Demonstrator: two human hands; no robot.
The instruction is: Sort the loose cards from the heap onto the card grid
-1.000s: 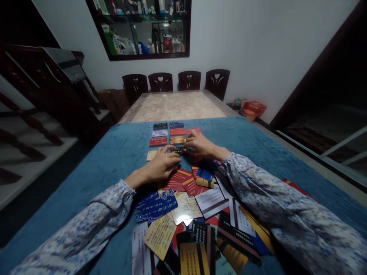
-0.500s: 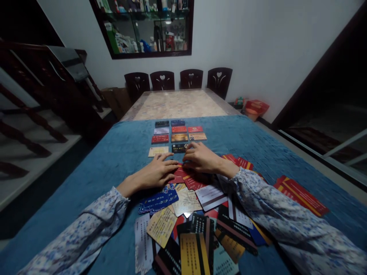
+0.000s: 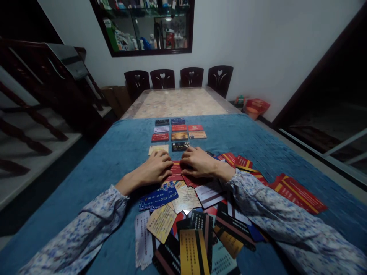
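Observation:
Over the blue cloth, my left hand (image 3: 155, 168) and my right hand (image 3: 199, 163) face each other with fingers curled down. Both grip red cards (image 3: 176, 168), which show in the gap between them; the fingertips are partly hidden. Just beyond my right hand lies a black VIP card (image 3: 180, 146), and a cream card (image 3: 158, 148) is partly behind my left fingers. Blue cards (image 3: 159, 197), a cream card (image 3: 185, 198) and a white card (image 3: 210, 194) with a dark stripe lie on the near side of my hands.
Ahead stand rows of card stacks, among them a gold stack (image 3: 179, 136) and a red stack (image 3: 160, 137). Nearest me is a loose heap with a gold card (image 3: 194, 252) on top. More red cards (image 3: 298, 193) lie fanned at right on the blue cloth (image 3: 114, 152).
My left fingers have drawn back slightly to the left and curled more. My right fingers have lowered onto the red cards. More of the red cards' edges shows between the hands.

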